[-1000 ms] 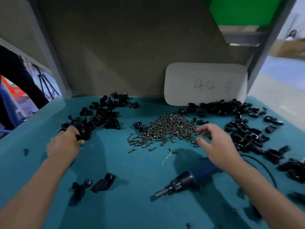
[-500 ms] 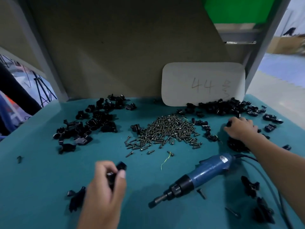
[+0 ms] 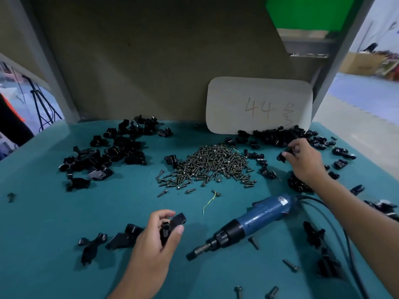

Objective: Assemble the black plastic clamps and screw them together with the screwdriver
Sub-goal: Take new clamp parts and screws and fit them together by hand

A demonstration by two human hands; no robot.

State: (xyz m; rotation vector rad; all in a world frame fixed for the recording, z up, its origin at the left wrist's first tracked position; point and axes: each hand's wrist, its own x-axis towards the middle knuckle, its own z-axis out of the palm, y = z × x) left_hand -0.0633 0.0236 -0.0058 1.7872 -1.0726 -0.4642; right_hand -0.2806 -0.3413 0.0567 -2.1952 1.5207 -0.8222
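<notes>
- I saw my left hand low at the near centre of the counter, its grip curled round a black plastic clamp piece, thumb on the near side and fingers over the top.
- My right hand reached to the far right, its fingertips pinching a small black clamp part at the edge of the right-hand clamp pile.
- The blue electric screwdriver lay on the counter between my two hands, its bit end pointing toward the near left, its black cable trailing off to the right.
- Two loose black clamp pieces lay just left of my left hand.
- A heap of dark metal screws sat at the middle of the counter, with stray screws scattered near the screwdriver.
- Another spread of black clamp parts covered the far left of the counter.
- A thin yellow-green thread lay in front of the screw heap.
- A white card marked "44" leaned against the back panel behind the right-hand pile.
</notes>
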